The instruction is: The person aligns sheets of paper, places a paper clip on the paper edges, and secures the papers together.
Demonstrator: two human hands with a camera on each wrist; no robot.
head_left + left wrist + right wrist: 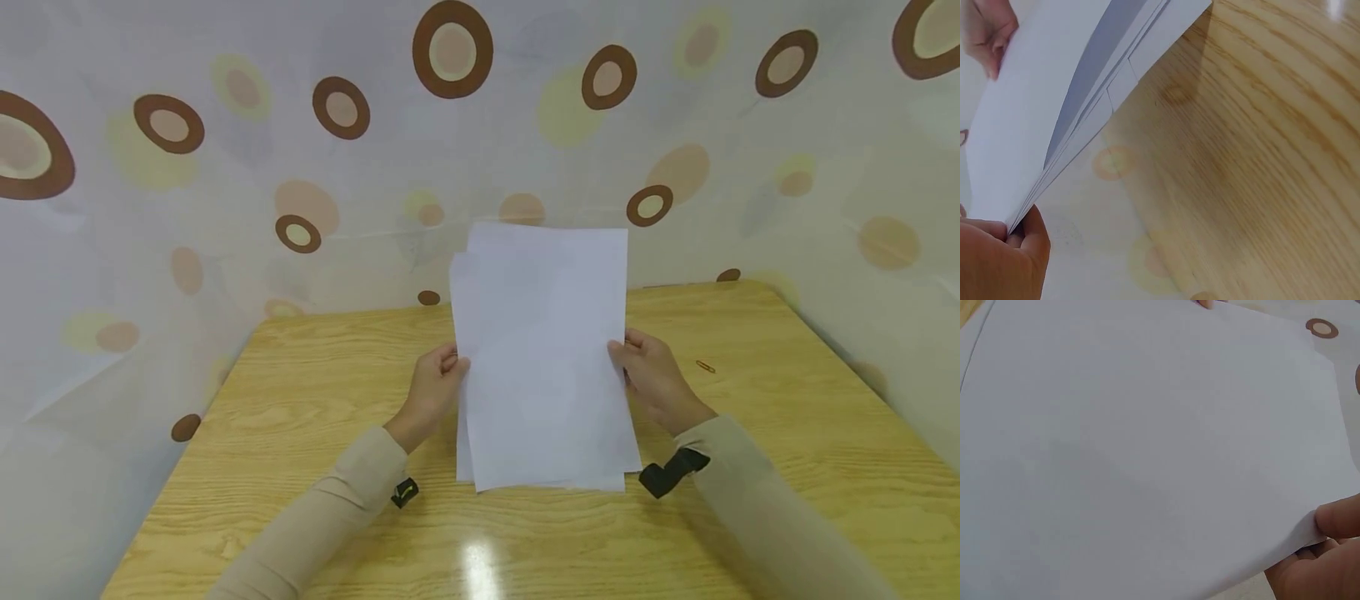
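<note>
Several white paper sheets [547,358] are held up in front of me in a loose stack, their edges not lined up. My left hand [437,385] pinches the left edge, thumb in front and fingers behind. My right hand [654,377] grips the right edge the same way. In the left wrist view the layered edges of the sheets [1094,103] fan slightly apart, and the left hand [1004,256] holds them at a side. The right wrist view is mostly filled by the front sheet [1147,444], with the right hand's thumb [1338,517] pressing on its edge.
A small paper clip [705,366] lies on the wooden table [322,400], to the right of my right hand. Behind the table hangs a pale covering [375,183] patterned with brown rings and coloured spots. Dark straps [673,473] are at the wrists.
</note>
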